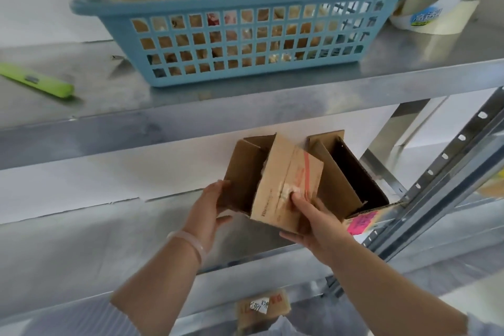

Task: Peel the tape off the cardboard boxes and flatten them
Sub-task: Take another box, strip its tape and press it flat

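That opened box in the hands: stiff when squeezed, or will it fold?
The cardboard box looks thin, with open flaps, so it probably folds readily. It seems empty, held between the left hand and right hand, so likely light.

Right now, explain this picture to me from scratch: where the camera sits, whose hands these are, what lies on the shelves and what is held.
There is no machine: a person wears one camera on the head, looking down at their own bare hands. The left hand and right hand both grip a cardboard box with open flaps; a right fingertip touches the worn tape on it. Beside it, on the lower metal shelf, stands a second open box. The upper shelf carries a blue basket of crumpled scraps, a green utility knife and tape rolls.
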`<action>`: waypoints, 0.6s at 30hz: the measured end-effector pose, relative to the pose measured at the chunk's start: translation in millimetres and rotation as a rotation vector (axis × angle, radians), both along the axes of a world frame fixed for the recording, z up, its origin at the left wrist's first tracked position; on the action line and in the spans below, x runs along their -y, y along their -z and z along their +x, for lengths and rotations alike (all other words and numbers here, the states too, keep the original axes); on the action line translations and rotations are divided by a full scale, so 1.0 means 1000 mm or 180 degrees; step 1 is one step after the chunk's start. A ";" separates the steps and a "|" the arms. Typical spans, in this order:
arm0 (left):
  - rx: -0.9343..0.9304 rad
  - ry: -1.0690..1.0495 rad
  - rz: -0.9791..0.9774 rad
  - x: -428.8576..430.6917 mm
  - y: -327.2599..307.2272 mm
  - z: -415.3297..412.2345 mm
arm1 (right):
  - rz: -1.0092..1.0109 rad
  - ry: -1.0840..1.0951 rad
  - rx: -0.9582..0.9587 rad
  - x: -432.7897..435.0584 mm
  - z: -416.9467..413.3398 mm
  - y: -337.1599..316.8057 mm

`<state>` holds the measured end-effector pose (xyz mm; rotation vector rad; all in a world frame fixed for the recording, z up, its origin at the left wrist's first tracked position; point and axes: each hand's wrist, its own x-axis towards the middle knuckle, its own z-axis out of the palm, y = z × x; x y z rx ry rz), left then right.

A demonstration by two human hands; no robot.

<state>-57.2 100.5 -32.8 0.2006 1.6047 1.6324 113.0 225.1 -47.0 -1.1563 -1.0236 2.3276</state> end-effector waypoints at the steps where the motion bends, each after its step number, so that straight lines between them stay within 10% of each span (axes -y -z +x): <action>1: -0.0369 0.0121 -0.0189 0.003 -0.002 0.000 | 0.0203 0.0005 0.0172 0.001 -0.004 -0.001; 13: -0.3149 0.0050 -0.0300 0.046 -0.012 -0.023 | 0.3570 -0.0877 0.0610 0.036 -0.045 0.000; 18: -0.3015 0.0278 -0.0620 0.075 -0.017 -0.032 | 0.5017 -0.1072 0.1083 0.051 -0.066 0.005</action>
